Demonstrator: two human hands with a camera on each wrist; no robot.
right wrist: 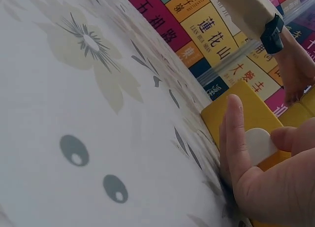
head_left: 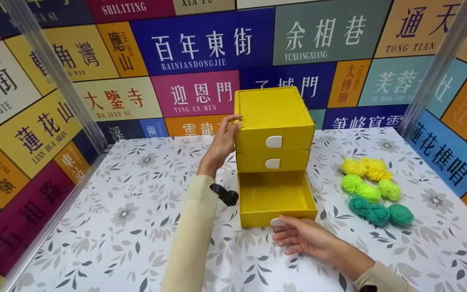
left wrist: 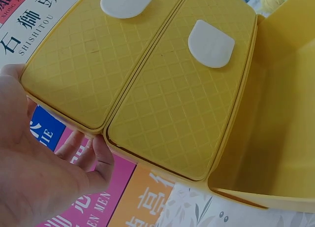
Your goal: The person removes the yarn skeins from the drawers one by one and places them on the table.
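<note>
A yellow drawer unit (head_left: 276, 107) with three stacked drawers stands on the table. Its bottom drawer (head_left: 276, 198) is pulled out, and the visible inside is bare. The upper two drawers are closed, each with a white tab handle (left wrist: 211, 44). My left hand (head_left: 222, 144) rests against the unit's left side near the top, fingers touching the edge; the left wrist view shows the fingertips (left wrist: 102, 155) against the side wall. At the bottom drawer's front, my right hand (head_left: 308, 239) pinches its white tab (right wrist: 260, 145) between thumb and index finger, the other fingers extended below.
To the right of the unit lie several small yarn balls in rows: yellow yarn (head_left: 365, 167), lime-green yarn (head_left: 369, 192) and teal yarn (head_left: 378, 214). A floral cloth (head_left: 136, 243) covers the table. Behind stands a wall of coloured sign panels (head_left: 201, 44), with clear posts at both sides.
</note>
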